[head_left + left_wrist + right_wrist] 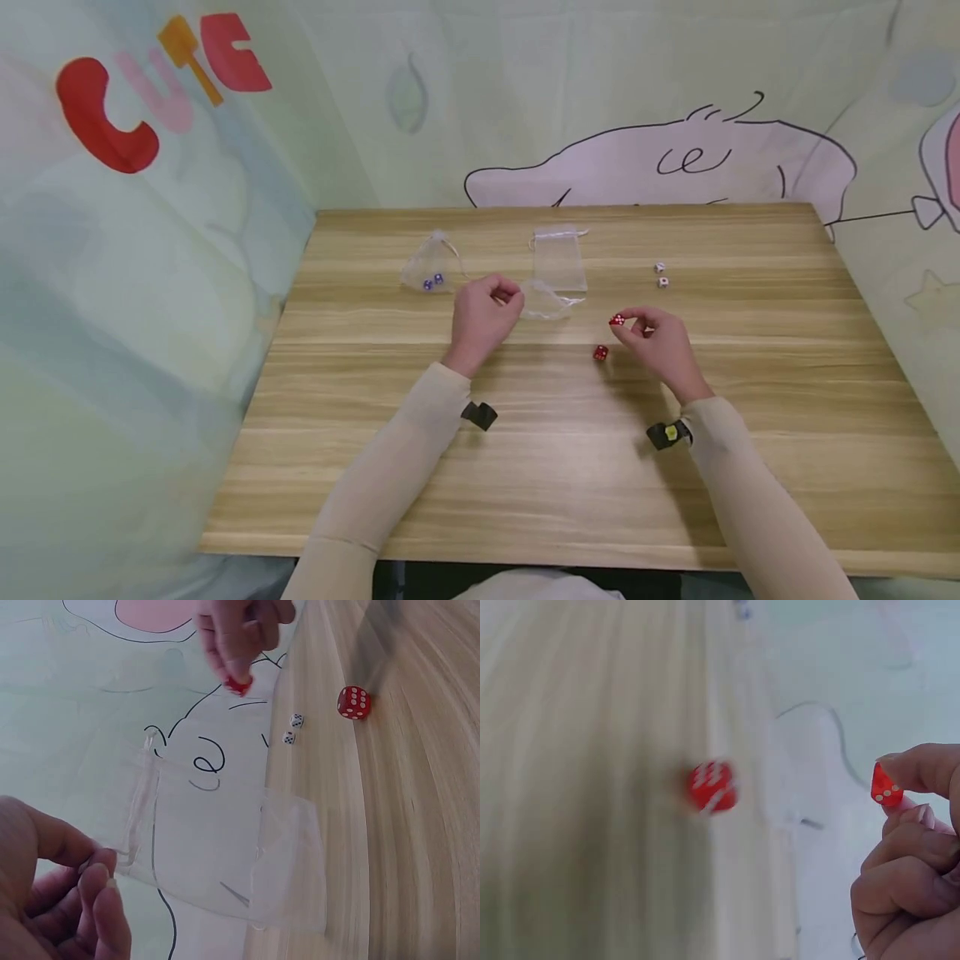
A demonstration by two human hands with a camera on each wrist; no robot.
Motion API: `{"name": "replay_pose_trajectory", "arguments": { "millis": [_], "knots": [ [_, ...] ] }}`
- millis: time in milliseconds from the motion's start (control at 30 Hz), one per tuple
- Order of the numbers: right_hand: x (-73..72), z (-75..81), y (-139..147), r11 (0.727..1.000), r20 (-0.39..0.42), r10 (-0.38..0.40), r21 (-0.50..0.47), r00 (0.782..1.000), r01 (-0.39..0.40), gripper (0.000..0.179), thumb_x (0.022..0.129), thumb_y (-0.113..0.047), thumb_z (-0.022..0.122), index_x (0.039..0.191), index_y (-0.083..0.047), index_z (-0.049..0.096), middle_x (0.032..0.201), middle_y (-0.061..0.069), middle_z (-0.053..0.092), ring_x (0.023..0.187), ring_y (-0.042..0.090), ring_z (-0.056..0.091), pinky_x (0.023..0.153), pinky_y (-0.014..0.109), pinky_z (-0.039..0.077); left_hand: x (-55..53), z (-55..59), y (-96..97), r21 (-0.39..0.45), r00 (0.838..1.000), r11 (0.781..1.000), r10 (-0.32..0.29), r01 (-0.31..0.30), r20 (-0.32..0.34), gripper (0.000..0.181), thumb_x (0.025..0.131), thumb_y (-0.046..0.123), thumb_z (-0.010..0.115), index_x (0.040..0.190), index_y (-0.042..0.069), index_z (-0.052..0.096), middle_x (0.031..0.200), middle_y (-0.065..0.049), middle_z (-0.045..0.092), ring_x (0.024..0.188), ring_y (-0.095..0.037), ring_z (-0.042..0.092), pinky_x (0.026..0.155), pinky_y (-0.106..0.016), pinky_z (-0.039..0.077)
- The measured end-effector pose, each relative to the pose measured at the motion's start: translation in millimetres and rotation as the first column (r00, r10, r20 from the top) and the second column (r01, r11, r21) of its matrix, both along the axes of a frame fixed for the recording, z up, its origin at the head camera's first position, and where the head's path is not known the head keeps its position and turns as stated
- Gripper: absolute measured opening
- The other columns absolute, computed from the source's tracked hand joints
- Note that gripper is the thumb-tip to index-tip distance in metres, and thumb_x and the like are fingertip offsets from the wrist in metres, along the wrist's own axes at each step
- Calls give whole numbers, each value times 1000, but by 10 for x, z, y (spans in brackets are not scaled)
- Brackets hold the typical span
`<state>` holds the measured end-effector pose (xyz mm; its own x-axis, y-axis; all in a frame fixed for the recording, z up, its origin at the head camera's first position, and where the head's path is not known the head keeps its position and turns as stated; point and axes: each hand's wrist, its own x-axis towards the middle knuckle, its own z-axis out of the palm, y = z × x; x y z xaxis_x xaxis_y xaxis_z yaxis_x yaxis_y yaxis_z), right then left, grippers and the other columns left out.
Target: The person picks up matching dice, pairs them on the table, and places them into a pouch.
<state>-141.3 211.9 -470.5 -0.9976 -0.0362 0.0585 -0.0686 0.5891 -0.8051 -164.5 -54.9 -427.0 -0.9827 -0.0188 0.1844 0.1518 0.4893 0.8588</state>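
Observation:
My left hand (486, 321) pinches the edge of a sheer white drawstring bag (546, 302) near its mouth; in the left wrist view the see-through bag (217, 847) spreads out to the right of the fingers. Between thumb and fingertip my right hand (658, 346) holds a red die (617, 320) with white dots, to the right of the bag. A second red die (601, 353) lies on the table just below and left of that hand. The right wrist view shows the held red die (886, 785) at the fingertips.
Two white dice (661, 275) lie at the back right of the wooden table (570, 475). Another sheer bag (559, 258) lies flat behind the held one. At the back left, a sheer bag (431, 258) has two blue dice (433, 282) inside. Printed cloth hangs behind and on the left.

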Motion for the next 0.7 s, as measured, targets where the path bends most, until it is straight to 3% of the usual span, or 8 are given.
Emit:
{"name": "replay_pose_trajectory", "arguments": {
  "millis": [400,700],
  "knots": [
    [-15,395,-380,984,-89,92,-143,992,-104,20,90,-15,74,106,-3,73,68,6,49,55,10,39,47,22,30,6,-31,45,22,1000,999,-22,23,-8,4,86,7,69,85,4,71,75,-2,67,64,-15,60,56,-27,50],
    [-66,492,-642,974,-119,204,-79,972,-214,18,90,-13,75,106,-6,73,65,4,48,49,13,39,42,23,31,10,-31,59,58,998,996,-62,62,0,4,85,4,67,85,3,70,74,-3,67,65,-14,62,56,-26,52]
  ]
}}
